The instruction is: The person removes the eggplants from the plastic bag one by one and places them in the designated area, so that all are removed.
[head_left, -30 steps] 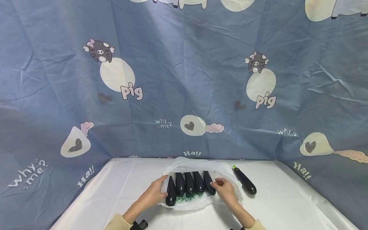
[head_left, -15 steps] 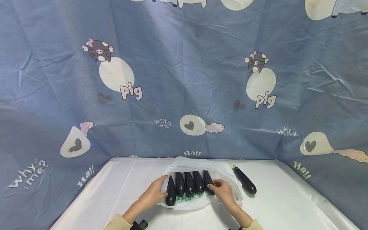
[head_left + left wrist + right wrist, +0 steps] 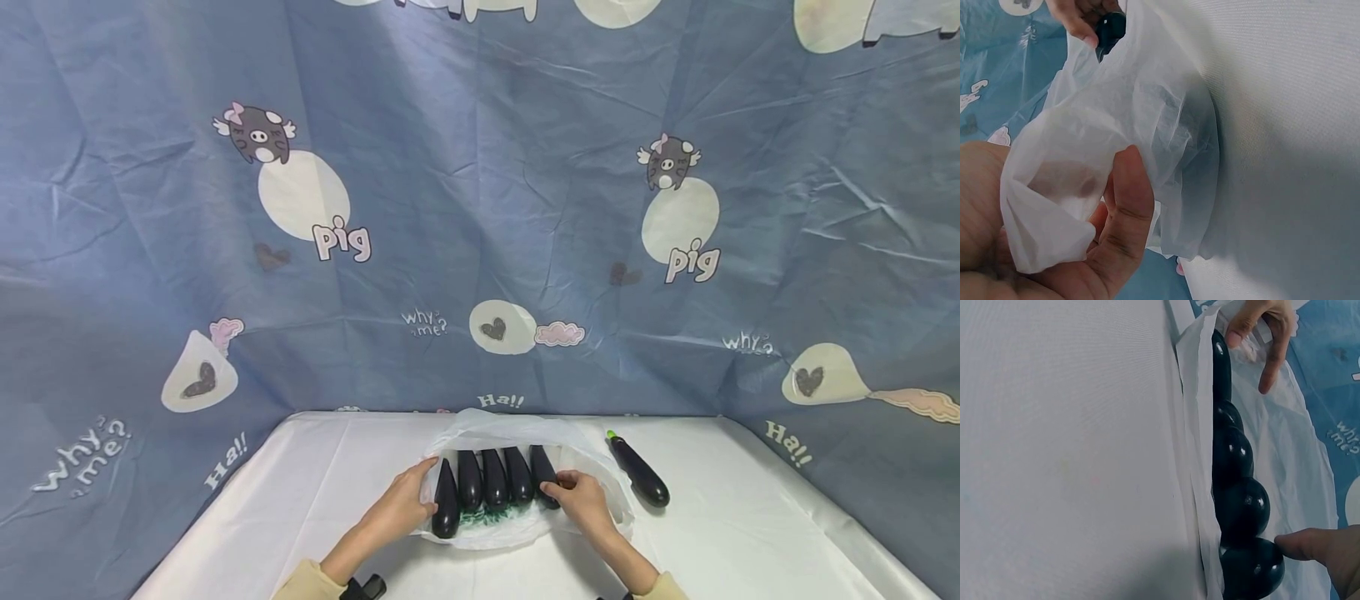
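A white plastic bag (image 3: 517, 531) lies on its side with its mouth facing me. Several dark eggplants stand in a row inside it, blunt ends toward me. My left hand (image 3: 405, 500) holds the bag's left rim; the left wrist view shows its fingers curled around the thin plastic (image 3: 1054, 244). The leftmost eggplant (image 3: 446, 510) is beside that hand's thumb. My right hand (image 3: 587, 500) holds the rightmost eggplant (image 3: 542, 465) inside the bag. In the right wrist view its thumb touches that eggplant's rounded end (image 3: 1255, 572); its other fingers are out of sight there.
One more eggplant (image 3: 640, 473), with a bright green stem tip, lies on the table to the right of the bag. A white cloth (image 3: 750, 500) covers the table. A blue patterned curtain (image 3: 420, 275) hangs behind and at both sides.
My right hand has shifted slightly left, with the rightmost eggplant moving a little toward the others, then holds nearly still. The left hand and bag stay in place.
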Demonstrator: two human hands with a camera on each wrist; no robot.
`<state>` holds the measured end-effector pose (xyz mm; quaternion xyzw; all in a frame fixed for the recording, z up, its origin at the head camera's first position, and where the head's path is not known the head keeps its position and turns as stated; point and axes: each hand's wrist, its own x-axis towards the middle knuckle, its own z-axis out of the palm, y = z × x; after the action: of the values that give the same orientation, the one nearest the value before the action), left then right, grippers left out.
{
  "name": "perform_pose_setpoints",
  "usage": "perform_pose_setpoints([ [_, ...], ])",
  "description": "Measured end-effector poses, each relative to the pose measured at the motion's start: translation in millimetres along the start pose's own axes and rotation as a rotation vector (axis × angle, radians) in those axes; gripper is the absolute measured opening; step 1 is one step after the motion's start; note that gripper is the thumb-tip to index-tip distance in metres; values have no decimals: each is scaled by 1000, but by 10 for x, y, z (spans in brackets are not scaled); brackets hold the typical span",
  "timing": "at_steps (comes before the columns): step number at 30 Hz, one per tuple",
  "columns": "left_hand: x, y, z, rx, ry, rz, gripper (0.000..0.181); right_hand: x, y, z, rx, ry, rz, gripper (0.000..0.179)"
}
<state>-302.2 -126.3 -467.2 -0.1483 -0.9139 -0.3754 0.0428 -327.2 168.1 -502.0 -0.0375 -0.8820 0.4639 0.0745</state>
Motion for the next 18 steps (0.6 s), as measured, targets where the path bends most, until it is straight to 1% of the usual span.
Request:
perform_pose_setpoints([
  [10, 6, -11, -4, 6, 6, 0, 72, -11, -2, 20, 39, 29, 5, 43],
  [18, 3, -13, -9, 0, 4, 0, 72, -8, 9, 26, 61, 24, 13, 42],
])
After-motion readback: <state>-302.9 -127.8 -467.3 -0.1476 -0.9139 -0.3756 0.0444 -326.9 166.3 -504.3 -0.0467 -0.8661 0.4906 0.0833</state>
